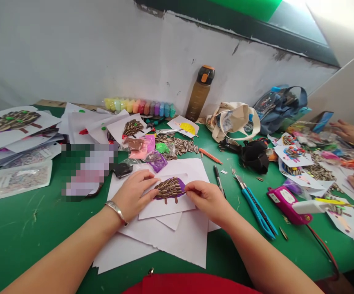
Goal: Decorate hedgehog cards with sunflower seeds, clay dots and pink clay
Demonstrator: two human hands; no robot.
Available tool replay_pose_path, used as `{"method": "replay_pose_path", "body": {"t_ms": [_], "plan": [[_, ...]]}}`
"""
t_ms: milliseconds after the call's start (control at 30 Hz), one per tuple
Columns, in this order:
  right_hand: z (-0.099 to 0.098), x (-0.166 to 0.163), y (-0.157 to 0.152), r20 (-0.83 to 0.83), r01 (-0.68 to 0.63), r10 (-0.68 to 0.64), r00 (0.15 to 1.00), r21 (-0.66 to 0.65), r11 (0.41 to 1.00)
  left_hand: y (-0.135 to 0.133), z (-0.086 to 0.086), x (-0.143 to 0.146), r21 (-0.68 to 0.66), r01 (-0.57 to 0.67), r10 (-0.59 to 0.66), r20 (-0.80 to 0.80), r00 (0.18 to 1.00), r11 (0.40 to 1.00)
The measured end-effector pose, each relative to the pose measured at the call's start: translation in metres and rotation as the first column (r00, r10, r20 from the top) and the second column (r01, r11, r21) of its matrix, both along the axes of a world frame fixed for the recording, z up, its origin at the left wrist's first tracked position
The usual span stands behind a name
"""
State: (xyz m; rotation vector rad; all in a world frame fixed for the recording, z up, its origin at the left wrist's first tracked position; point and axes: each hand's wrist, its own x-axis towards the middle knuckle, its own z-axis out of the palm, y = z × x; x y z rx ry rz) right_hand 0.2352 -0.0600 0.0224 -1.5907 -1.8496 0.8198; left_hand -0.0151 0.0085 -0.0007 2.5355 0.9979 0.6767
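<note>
A purple clay hedgehog covered with striped sunflower seeds point(169, 188) lies on a white card point(164, 206) in front of me. My left hand point(132, 194), with a silver bracelet at the wrist, rests flat on the card, its fingers spread against the figure's left side. My right hand point(206, 197) pinches a single seed at the figure's right edge. Under the card lies a loose stack of white paper sheets point(180, 241) on the green table point(26, 232).
A seed pile point(180, 145), clay bags point(148, 149), a strip of coloured clay point(140, 107) and a brown bottle point(200, 94) stand behind. A blue box cutter point(256, 206), pen point(218, 179) and pink glue gun point(287, 204) lie right. Another person's hands point(348, 132) work at far right.
</note>
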Motion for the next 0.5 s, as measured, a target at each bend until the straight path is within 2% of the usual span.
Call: {"method": "replay_pose_path", "body": {"t_ms": [200,500], "plan": [[-0.0011,-0.0035,-0.0013,0.076,-0.104,0.098,0.992,0.073,0.992,-0.0003,0.0005,0.0004,0.003,0.006,-0.006,-0.014,1.0,1.0],[-0.0045,-0.0043,-0.0041,0.161,-0.141,0.119,0.98,0.136,0.981,-0.0009,0.001,0.0009,-0.012,0.011,-0.011,-0.03,0.999,1.0]]}}
